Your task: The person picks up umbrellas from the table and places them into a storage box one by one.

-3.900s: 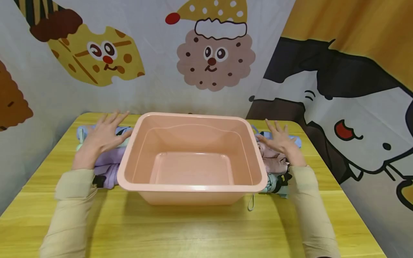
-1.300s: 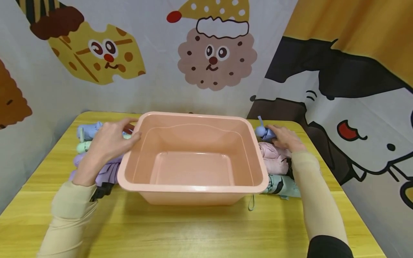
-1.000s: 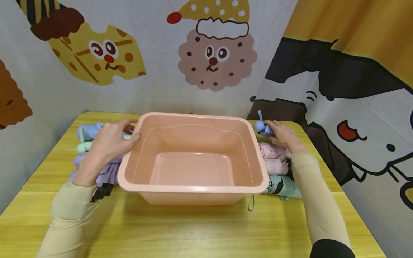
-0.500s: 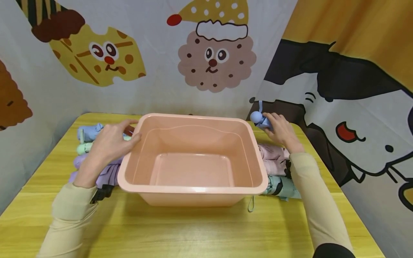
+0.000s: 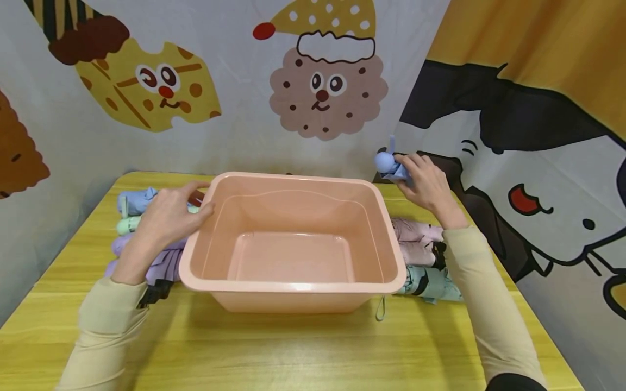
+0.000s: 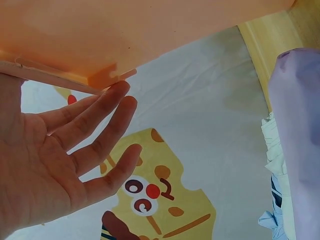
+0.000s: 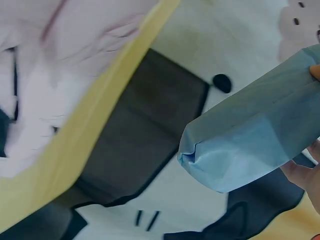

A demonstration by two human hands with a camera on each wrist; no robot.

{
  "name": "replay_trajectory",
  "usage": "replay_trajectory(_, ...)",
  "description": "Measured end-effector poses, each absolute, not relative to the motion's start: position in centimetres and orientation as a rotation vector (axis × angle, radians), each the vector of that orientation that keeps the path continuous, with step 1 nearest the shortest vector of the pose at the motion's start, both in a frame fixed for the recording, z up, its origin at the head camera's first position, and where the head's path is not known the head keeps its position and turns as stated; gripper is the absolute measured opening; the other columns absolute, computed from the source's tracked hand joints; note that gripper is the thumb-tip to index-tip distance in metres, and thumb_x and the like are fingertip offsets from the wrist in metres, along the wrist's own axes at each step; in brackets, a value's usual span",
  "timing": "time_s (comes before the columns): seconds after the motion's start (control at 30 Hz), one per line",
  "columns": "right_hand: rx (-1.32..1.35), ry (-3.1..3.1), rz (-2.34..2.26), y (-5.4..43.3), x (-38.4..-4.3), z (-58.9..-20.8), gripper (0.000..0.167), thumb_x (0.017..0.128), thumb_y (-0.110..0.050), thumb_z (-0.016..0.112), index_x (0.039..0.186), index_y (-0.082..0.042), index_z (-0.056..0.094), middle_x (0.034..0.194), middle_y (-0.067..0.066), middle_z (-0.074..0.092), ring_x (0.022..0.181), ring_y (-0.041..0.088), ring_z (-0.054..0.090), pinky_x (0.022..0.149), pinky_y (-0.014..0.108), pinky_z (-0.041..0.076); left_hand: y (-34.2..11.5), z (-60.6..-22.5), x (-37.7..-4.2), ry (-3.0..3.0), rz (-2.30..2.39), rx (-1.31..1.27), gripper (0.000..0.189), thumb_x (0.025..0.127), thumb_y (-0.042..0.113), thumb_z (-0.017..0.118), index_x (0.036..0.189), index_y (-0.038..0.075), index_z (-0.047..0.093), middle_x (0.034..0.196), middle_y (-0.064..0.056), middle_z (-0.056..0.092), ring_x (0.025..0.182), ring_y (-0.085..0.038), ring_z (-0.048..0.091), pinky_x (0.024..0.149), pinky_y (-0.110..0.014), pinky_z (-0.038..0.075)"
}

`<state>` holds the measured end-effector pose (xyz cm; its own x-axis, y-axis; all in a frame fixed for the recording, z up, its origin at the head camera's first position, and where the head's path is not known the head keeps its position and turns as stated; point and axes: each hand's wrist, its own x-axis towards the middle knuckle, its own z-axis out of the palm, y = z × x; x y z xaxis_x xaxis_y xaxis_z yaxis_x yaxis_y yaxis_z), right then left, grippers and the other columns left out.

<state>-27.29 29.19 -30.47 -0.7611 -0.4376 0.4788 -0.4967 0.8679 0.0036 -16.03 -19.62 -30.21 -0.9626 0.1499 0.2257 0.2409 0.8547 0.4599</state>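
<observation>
We saw the right hand (image 5: 424, 182) curled round a folded blue umbrella (image 5: 395, 169) near the far right corner of the table (image 5: 274, 347); the left hand (image 5: 171, 212), fingers loosely extended, touched the tub (image 5: 293, 287). A slackened right grip, we judged, risked dropping the umbrella.

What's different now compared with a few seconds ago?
The right hand took hold of the blue umbrella and lifted it off the table, up and leftward. The left hand moved inward and now holds the pink basin by its left rim. The basin and the right-side green umbrella stayed put.
</observation>
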Motion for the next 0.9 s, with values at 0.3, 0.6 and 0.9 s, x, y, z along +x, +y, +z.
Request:
replay_trajectory(0.3, 0.793, -2.453, 0.203, 27.0, -25.9, -27.8, 0.048, 0.081, -0.011, 0.067, 0.127, -0.007, 0.055, 0.118, 0.019, 0.059, 0.104, 0.038, 0.054, 0.076, 0.055, 0.05, -19.7, -30.1, -16.0, -2.867, -0.743, -0.297, 0.051, 0.09, 0.032, 0.055, 0.13, 0.0, 0.054, 0.102, -0.025, 0.069, 0.089, -0.038, 0.066, 0.07, -0.051, 0.051)
replay_trajectory(0.6, 0.926, -2.35, 0.19, 24.8, -24.6, -25.5, 0.048, 0.079, -0.012, 0.068, 0.125, -0.006, 0.056, 0.115, 0.019, 0.06, 0.096, 0.035, 0.053, 0.071, 0.05, 0.05, -19.5, -30.0, -15.9, -2.849, -0.751, -0.297, 0.047, 0.091, 0.029, 0.055, 0.128, 0.0, 0.056, 0.105, -0.024, 0.068, 0.091, -0.037, 0.066, 0.07, -0.051, 0.052)
replay_trajectory(0.9, 1.043, -2.281, 0.158, 22.2, -23.1, -23.5, 0.046, 0.079, -0.01, 0.069, 0.124, -0.006, 0.058, 0.117, 0.019, 0.061, 0.1, 0.035, 0.054, 0.078, 0.048, 0.051, -19.0, -29.8, -15.4, -2.852, -0.802, -0.345, 0.047, 0.094, 0.022, 0.05, 0.133, -0.004, 0.05, 0.122, -0.029, 0.06, 0.099, -0.043, 0.064, 0.075, -0.052, 0.054)
